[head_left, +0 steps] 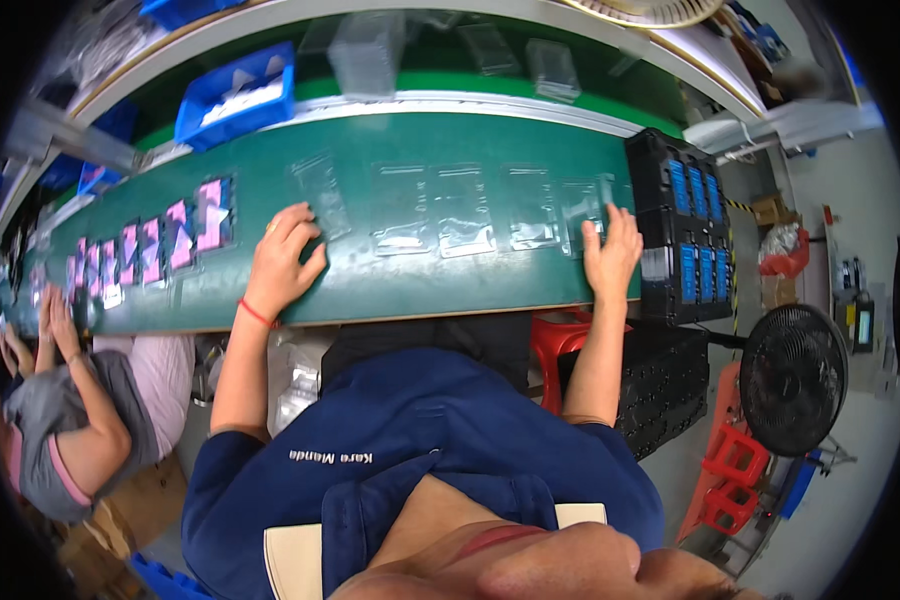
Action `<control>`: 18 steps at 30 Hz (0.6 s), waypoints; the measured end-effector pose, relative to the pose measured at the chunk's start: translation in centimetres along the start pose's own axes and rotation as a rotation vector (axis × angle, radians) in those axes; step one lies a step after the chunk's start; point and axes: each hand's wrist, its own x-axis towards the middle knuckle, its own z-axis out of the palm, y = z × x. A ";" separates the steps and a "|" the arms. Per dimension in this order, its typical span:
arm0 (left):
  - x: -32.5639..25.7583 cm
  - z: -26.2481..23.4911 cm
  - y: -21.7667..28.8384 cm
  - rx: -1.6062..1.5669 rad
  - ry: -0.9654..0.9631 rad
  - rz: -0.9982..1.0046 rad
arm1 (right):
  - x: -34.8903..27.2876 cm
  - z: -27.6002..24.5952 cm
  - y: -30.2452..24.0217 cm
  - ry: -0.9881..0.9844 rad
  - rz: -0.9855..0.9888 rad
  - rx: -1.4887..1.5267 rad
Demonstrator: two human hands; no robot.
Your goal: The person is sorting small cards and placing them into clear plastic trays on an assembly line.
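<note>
On the green bench top lies a loose row of clear plastic trays. My left hand [285, 262] is at the row's left end, fingers bent and thumb apart, its fingertips by the lower left edge of a slanted clear tray [320, 190]. My right hand [613, 255] rests at the right end with fingers stretched out, beside or touching another clear tray [580, 205]. Whether either hand presses on a tray, I cannot tell. Between my hands lie a clear tray [400, 205], a second clear tray [465, 205] and a third clear tray [532, 205].
Several pink-and-dark pieces [213, 215] stand in a line at the left. A black case rack with blue panels [682, 230] borders the right end. Behind is a blue bin [235, 98]. A co-worker [85, 420] sits at the left; a black fan [795, 380] stands right.
</note>
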 end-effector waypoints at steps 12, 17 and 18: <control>-1.8 1.1 1.3 -0.184 0.029 -0.183 | -1.9 1.2 -5.6 0.028 -0.020 0.030; -1.6 0.9 1.0 -0.182 0.069 -0.214 | -1.5 1.0 -5.8 -0.011 -0.019 0.008; -1.4 0.7 0.8 -0.186 0.076 -0.210 | -1.2 1.0 -5.9 0.004 -0.027 0.001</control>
